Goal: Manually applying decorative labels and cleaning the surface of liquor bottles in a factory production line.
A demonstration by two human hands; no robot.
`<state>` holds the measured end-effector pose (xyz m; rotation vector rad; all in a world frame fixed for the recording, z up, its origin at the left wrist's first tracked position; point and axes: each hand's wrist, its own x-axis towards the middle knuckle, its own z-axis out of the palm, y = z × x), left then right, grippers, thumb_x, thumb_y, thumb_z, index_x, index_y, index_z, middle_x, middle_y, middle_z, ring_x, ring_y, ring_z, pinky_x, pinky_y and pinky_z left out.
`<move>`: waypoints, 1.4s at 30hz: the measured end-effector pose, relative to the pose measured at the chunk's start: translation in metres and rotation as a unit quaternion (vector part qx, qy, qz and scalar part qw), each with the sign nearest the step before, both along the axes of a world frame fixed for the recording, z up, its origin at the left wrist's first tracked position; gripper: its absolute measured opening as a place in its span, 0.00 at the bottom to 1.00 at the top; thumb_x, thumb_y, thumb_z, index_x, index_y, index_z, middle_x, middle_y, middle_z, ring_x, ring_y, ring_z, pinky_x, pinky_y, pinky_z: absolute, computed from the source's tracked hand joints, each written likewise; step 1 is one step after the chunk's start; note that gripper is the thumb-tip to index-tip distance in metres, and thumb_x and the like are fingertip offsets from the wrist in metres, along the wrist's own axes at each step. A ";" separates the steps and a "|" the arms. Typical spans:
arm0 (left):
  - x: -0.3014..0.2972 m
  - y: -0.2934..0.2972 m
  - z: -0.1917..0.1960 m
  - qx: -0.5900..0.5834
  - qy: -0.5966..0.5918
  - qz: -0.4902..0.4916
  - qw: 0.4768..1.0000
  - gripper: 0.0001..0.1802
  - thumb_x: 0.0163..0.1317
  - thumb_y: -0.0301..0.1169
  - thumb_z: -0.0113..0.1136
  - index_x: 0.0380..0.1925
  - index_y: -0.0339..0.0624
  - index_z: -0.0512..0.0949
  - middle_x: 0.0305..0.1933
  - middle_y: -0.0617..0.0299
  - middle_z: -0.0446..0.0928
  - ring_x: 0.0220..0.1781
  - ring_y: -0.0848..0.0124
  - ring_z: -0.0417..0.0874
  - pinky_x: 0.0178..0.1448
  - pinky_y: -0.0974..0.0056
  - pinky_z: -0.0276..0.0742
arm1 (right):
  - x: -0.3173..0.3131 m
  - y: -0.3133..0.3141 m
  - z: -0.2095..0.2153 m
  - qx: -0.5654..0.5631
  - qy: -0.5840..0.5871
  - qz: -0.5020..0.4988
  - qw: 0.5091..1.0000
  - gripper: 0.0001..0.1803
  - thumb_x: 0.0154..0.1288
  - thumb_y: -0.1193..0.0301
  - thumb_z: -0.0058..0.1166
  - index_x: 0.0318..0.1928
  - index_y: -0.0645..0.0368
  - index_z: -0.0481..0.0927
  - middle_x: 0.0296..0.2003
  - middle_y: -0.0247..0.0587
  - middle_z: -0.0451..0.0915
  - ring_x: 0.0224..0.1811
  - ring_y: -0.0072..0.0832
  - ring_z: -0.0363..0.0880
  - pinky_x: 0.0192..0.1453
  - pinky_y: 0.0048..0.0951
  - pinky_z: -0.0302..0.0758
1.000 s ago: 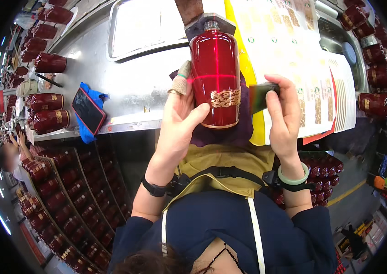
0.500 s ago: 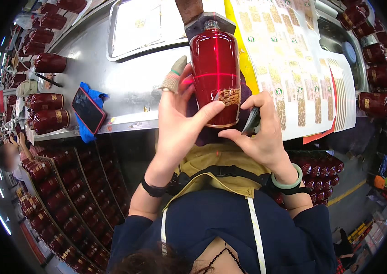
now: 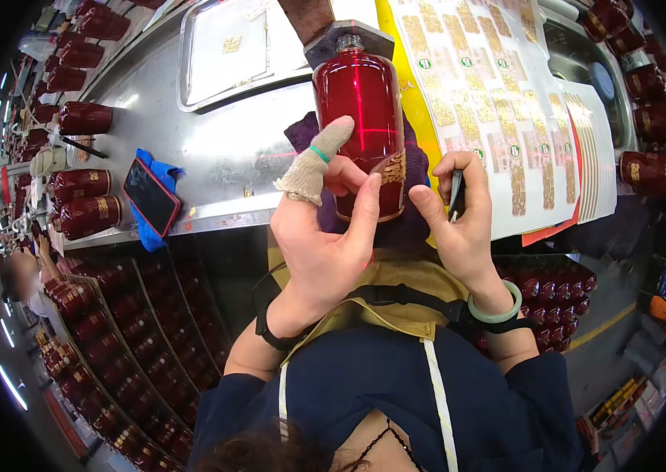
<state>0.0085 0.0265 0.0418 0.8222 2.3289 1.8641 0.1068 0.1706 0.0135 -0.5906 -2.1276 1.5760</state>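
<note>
A glossy red bottle (image 3: 356,98) lies with its clear neck away from me, its base towards me, on a dark purple cloth (image 3: 419,161). A gold patterned decal (image 3: 393,175) sits low on its right side, with a translucent film edge beside it. My left hand (image 3: 321,228) is closed at the lower left of the bottle. Its thumb is beside the decal, and a finger in a knitted cover lies over the bottle. My right hand (image 3: 463,224), just right of the bottle and apart from it, grips a slim dark tool (image 3: 456,193) resembling tweezers.
A metal block (image 3: 345,39) stands at the bottle's neck. Decal sheets (image 3: 498,110) cover the table's right side. Left are a white-lined tray (image 3: 278,67) and a phone (image 3: 150,197) on a blue cloth (image 3: 169,167). Red bottles (image 3: 85,118) stand at both sides.
My left hand has shifted over the bottle's front, its covered finger now lying across it. My right hand has drawn a little away to the right with the dark tool.
</note>
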 end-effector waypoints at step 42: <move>-0.010 -0.009 -0.023 0.162 -0.279 -0.102 0.941 0.36 0.79 0.22 0.49 0.81 0.34 0.47 0.80 0.47 0.59 0.79 0.61 0.65 0.81 0.56 0.63 | -0.027 0.019 0.031 0.218 0.048 0.068 0.972 0.34 0.71 0.71 0.61 0.72 0.67 0.65 0.51 0.48 0.69 0.54 0.40 0.68 0.64 0.37 0.66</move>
